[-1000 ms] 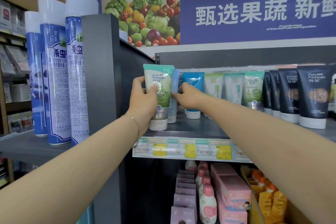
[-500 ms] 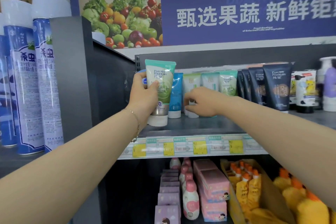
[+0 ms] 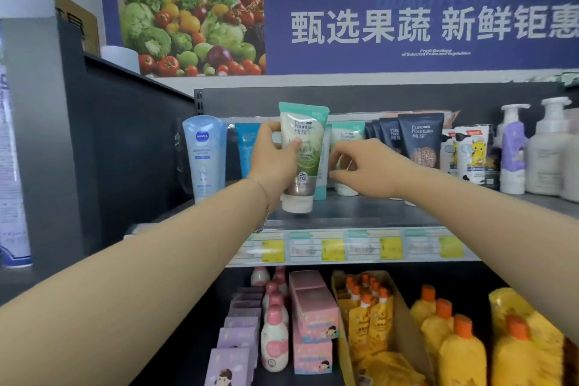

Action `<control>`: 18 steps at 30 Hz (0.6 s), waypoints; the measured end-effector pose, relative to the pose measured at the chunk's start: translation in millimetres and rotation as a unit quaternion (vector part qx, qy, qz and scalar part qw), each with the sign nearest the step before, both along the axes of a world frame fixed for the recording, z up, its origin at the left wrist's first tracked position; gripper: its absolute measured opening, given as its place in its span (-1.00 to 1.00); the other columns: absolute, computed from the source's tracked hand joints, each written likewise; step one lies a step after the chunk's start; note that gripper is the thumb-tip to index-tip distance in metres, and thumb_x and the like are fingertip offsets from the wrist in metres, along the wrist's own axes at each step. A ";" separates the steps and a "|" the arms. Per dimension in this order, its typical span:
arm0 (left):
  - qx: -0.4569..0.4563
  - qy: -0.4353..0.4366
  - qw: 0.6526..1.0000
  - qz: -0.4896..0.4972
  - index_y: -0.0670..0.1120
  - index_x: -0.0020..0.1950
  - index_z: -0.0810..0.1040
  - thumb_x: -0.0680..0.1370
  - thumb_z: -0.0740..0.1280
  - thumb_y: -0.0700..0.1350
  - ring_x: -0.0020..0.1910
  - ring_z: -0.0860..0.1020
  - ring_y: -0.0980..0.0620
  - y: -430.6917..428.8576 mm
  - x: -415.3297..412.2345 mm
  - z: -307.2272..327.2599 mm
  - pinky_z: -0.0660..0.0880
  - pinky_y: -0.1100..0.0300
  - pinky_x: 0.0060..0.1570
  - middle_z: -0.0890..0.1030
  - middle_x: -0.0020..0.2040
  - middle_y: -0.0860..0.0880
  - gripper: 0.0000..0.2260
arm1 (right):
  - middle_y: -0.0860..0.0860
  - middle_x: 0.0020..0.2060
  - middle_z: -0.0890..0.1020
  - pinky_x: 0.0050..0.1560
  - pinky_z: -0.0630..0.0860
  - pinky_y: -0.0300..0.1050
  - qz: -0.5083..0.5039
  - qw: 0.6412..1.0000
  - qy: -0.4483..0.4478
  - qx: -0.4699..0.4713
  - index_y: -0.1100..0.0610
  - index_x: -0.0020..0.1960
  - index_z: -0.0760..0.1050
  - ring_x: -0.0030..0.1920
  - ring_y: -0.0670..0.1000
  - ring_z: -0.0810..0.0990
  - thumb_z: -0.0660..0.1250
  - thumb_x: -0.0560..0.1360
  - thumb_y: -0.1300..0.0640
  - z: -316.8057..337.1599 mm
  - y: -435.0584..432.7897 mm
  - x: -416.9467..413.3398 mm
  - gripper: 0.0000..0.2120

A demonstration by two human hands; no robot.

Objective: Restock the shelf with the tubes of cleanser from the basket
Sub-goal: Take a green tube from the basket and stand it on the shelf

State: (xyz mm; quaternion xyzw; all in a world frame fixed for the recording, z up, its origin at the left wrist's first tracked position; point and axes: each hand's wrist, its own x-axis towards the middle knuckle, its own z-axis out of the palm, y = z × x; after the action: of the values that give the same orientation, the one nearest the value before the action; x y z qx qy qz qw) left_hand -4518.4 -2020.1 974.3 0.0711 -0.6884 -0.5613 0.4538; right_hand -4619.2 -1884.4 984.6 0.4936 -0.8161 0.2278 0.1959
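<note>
My left hand grips a green and white cleanser tube, cap down, held upright just above the front of the grey shelf. My right hand reaches to the pale green tubes standing behind it, fingers curled at their lower parts; whether it grips one I cannot tell. A blue tube stands behind my left hand. Dark tubes stand in a row to the right. The basket is out of view.
A light blue Nivea tube stands at the shelf's left end by the dark side panel. White pump bottles and a cartoon-printed tube stand at the right. Pink bottles, boxes and yellow pouches fill the lower shelf.
The view has swung right, so the spray cans slid out at the left. My left hand keeps the green tube near the shelf front. My right hand moved right from the blue tube to the pale green tubes.
</note>
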 end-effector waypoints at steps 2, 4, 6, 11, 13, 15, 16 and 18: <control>0.011 -0.003 1.000 -0.006 0.03 0.14 0.38 0.61 0.27 -0.19 -0.05 0.64 -0.04 11.9 -12.4 0.0 0.59 0.15 -0.19 0.62 0.04 -0.10 -0.82 | -0.02 -0.08 0.59 -0.04 0.54 -0.09 0.002 0.997 -0.054 -0.048 0.05 0.11 0.50 -0.15 -0.02 0.59 0.36 0.52 0.01 -0.4 9.0 -3.1 -0.80; 0.011 -0.001 1.000 -0.008 0.03 0.14 0.39 0.60 0.29 -0.20 -0.09 0.63 -0.02 23.5 -24.6 -0.8 0.56 0.21 -0.28 0.62 0.02 -0.10 -0.81 | 0.05 -0.07 0.64 0.02 0.60 0.03 0.005 0.989 -0.123 -0.078 0.13 0.11 0.53 -0.10 0.07 0.65 0.34 0.52 0.06 -0.4 15.1 -9.1 -0.79; 0.016 0.004 1.000 -0.007 0.06 0.08 0.42 0.57 0.33 -0.21 -0.14 0.64 -0.02 32.9 -36.4 -1.8 0.56 0.19 -0.31 0.64 -0.04 -0.07 -0.81 | 0.14 -0.09 0.68 0.05 0.61 0.18 0.018 0.979 -0.182 -0.094 0.23 0.06 0.57 -0.08 0.16 0.69 0.28 0.54 0.15 -0.7 19.4 -13.6 -0.81; 0.050 -0.005 0.999 0.017 0.13 -0.11 0.48 0.48 0.45 -0.18 -0.08 0.66 -0.10 45.9 -61.9 -3.9 0.62 -0.01 -0.08 0.65 -0.07 -0.07 -0.76 | 0.31 -0.08 0.65 -0.05 0.59 0.19 0.015 0.956 -0.255 -0.147 0.28 -0.02 0.57 -0.01 0.31 0.65 0.14 0.46 0.35 -6.5 28.6 -27.2 -0.76; 0.063 0.000 0.997 0.038 0.11 -0.11 0.49 0.40 0.53 -0.13 -0.08 0.66 -0.13 48.6 -68.1 -4.5 0.62 -0.05 -0.05 0.65 -0.06 -0.09 -0.73 | 0.36 -0.03 0.62 -0.13 0.55 0.14 0.018 0.945 -0.281 -0.165 0.26 -0.04 0.55 0.03 0.37 0.62 0.11 0.44 0.38 -10.3 29.0 -31.8 -0.75; 0.072 -0.002 0.995 0.064 0.09 -0.10 0.46 0.33 0.58 -0.06 -0.08 0.65 -0.14 50.5 -73.3 -5.8 0.62 -0.06 -0.05 0.63 -0.03 -0.12 -0.67 | 0.37 -0.01 0.61 -0.06 0.57 0.21 0.016 0.937 -0.300 -0.177 0.28 -0.02 0.53 0.02 0.36 0.62 0.10 0.45 0.39 -13.1 28.0 -35.2 -0.74; 0.071 -0.005 0.995 0.072 0.06 -0.09 0.46 0.32 0.59 -0.03 -0.09 0.64 -0.13 52.0 -75.0 -6.0 0.62 -0.04 -0.06 0.62 -0.01 -0.12 -0.66 | 0.35 -0.06 0.61 -0.02 0.57 0.26 0.017 0.934 -0.306 -0.184 0.25 -0.07 0.53 -0.03 0.34 0.63 0.09 0.45 0.39 -13.6 27.4 -36.5 -0.75; 0.067 -0.008 0.995 0.079 0.00 -0.10 0.49 0.31 0.59 -0.02 -0.10 0.64 -0.14 53.1 -78.3 -5.9 0.63 -0.01 -0.10 0.63 -0.03 -0.12 -0.67 | 0.25 -0.23 0.57 -0.02 0.55 0.24 0.027 0.922 -0.325 -0.207 0.15 -0.21 0.50 -0.17 0.24 0.59 0.09 0.46 0.41 -12.1 26.5 -38.5 -0.73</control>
State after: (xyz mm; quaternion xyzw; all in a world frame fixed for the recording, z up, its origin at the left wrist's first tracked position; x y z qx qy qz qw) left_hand -4596.7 -1967.0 968.4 0.1593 -0.6453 -0.5679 0.4855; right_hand -4657.7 -1857.9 972.5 0.3624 -0.7561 0.5449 0.0113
